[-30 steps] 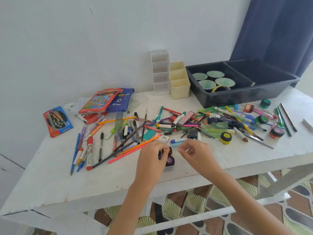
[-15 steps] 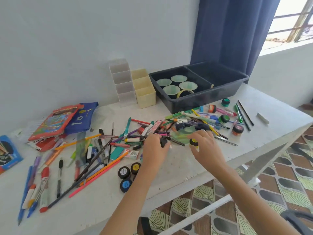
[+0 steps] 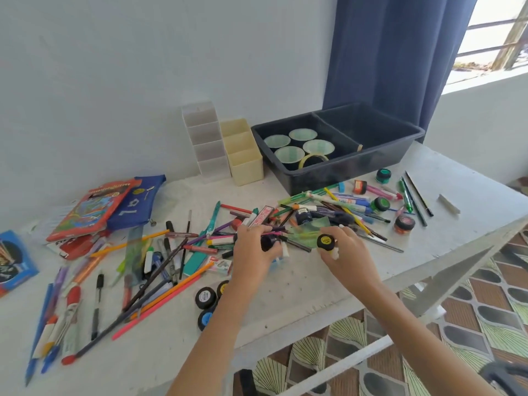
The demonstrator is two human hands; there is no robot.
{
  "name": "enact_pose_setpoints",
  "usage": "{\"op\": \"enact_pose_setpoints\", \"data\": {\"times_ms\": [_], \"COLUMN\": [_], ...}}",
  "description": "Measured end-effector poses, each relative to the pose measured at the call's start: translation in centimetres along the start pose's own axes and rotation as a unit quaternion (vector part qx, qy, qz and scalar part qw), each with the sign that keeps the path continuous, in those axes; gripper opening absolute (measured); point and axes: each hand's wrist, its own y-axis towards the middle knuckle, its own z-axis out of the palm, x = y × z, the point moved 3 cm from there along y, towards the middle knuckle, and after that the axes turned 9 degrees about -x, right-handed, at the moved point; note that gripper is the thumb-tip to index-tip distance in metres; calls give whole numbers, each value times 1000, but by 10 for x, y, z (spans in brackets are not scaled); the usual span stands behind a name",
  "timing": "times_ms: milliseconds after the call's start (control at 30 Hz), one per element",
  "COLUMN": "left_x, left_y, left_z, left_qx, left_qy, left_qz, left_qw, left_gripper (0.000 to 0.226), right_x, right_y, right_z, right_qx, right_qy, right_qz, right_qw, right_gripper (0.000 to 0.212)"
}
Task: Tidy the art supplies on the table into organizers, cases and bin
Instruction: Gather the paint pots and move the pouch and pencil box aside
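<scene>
A yellow-lidded paint pot (image 3: 325,241) is pinched in the right hand (image 3: 347,254), and a dark pot (image 3: 268,243) is gripped in the left hand (image 3: 251,252). Both are at the near edge of the pen pile (image 3: 337,208) on the table (image 3: 300,284). Three more pots (image 3: 205,297) sit beside the left forearm. Behind stand a white organizer (image 3: 207,144), a cream organizer (image 3: 245,158) and a dark bin (image 3: 357,167).
</scene>
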Motion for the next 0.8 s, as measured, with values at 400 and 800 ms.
{"op": "enact_pose_setpoints", "data": {"times_ms": [400,800], "left_x": [29,40], "left_y": [-45,-81], "left_z": [-49,-41], "left_qx": [-8,-31], "left_qy": [-194,-1], "left_qz": [-104,18], "left_qw": [975,999], "left_gripper": [25,42], "right_x": [63,66], "right_y": [-25,-41], "right_z": [17,46], "right_qx": [43,115], "right_qy": [187,132], "right_qz": [-127,-158], "right_qw": [973,972], "right_gripper": [31,35]}}
